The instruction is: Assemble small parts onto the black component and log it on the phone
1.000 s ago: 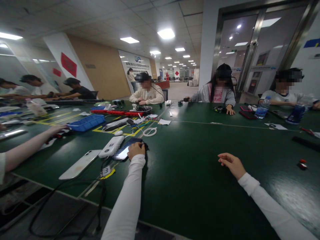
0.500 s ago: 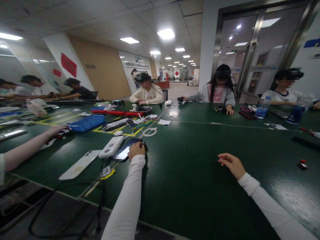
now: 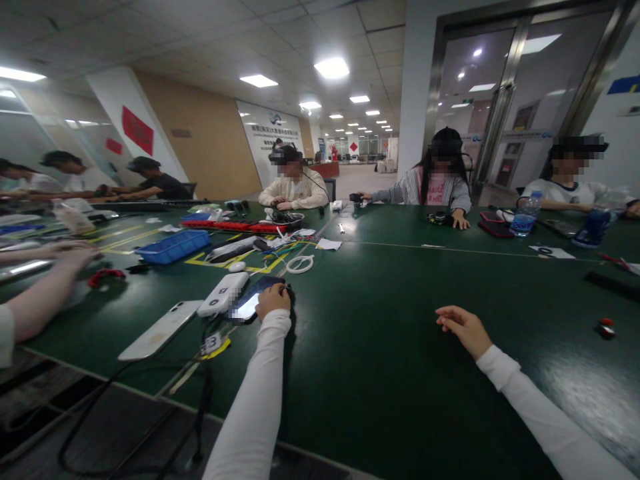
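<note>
Long white sleeves (image 3: 256, 393), close-fitting, lightly creased; matching white cuffs (image 3: 498, 369); bare fingers (image 3: 451, 313).

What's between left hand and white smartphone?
Head view: lit-screen phone by the left hand, then a white device, likely power bank, beside the white smartphone.

Person's left hand (image 3: 273, 301) curled over the right side of a flat, dark, lit-screened phone (image 3: 249, 305), touching a small black object (image 3: 287, 289). White oblong device (image 3: 223, 292) lay beside the phone. Right hand (image 3: 466, 330), loosely bent, was well apart over glossy green tabletop (image 3: 370, 347).
</note>
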A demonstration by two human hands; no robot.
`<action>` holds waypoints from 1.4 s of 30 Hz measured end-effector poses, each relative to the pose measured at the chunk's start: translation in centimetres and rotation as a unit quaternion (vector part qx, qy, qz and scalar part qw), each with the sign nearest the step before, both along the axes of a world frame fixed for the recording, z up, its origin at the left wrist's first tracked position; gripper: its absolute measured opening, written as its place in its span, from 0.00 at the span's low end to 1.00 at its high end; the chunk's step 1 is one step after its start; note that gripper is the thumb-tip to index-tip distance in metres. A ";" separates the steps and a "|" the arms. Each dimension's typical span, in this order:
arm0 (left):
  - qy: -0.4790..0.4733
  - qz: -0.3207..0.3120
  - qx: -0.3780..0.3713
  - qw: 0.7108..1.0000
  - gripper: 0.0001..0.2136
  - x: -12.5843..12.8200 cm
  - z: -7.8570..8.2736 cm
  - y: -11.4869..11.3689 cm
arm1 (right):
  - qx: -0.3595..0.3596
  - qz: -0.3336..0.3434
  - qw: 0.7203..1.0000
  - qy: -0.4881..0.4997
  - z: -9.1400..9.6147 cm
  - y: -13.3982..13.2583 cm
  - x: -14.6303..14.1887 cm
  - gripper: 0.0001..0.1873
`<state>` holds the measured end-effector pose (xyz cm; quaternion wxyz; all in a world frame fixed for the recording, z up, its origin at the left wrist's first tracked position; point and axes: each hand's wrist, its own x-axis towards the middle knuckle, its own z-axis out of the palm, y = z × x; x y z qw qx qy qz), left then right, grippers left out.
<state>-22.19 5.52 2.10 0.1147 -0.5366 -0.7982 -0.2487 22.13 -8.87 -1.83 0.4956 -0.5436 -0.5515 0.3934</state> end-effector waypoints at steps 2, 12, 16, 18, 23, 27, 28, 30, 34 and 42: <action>-0.001 0.004 -0.002 1.000 0.13 0.0 0.0 0.0 | -0.002 0.001 1.000 -0.003 0.1 -0.1 0.0 0.15; 0.007 -0.009 -0.018 1.000 0.14 0.0 0.1 0.0 | -0.003 -0.005 1.000 -0.011 0.0 0.1 0.0 0.15; 0.010 -0.023 -0.029 0.999 0.14 0.1 -0.1 0.0 | -0.002 -0.008 1.000 -0.002 0.1 0.1 -0.1 0.15; 0.011 -0.027 -0.032 0.999 0.15 0.2 -0.1 0.0 | 0.002 -0.012 1.000 0.003 0.1 0.1 -0.1 0.16; 0.029 -0.056 -0.023 0.998 0.15 0.3 -0.2 0.1 | -0.001 -0.010 1.000 0.002 0.0 0.2 -0.1 0.16; 0.045 -0.096 -0.017 0.994 0.14 0.3 -0.4 0.2 | 0.006 -0.007 1.000 -0.004 -0.1 0.2 0.0 0.15; 0.046 -0.104 -0.017 0.993 0.13 0.5 -0.4 0.2 | 0.007 -0.005 1.000 -0.004 -0.2 0.2 0.0 0.15; 0.043 -0.124 -0.023 0.991 0.12 1.2 -0.5 0.2 | 0.006 -0.003 1.000 0.000 -0.4 0.3 0.0 0.15; 0.028 -0.185 -0.034 0.982 0.11 4.6 -0.6 -0.3 | -0.001 -0.006 1.000 0.006 -0.4 0.5 -0.1 0.13; -0.004 -0.383 -0.039 0.923 0.09 16.3 -1.0 -3.4 | 0.017 0.028 0.999 -0.038 0.3 0.7 -0.5 0.12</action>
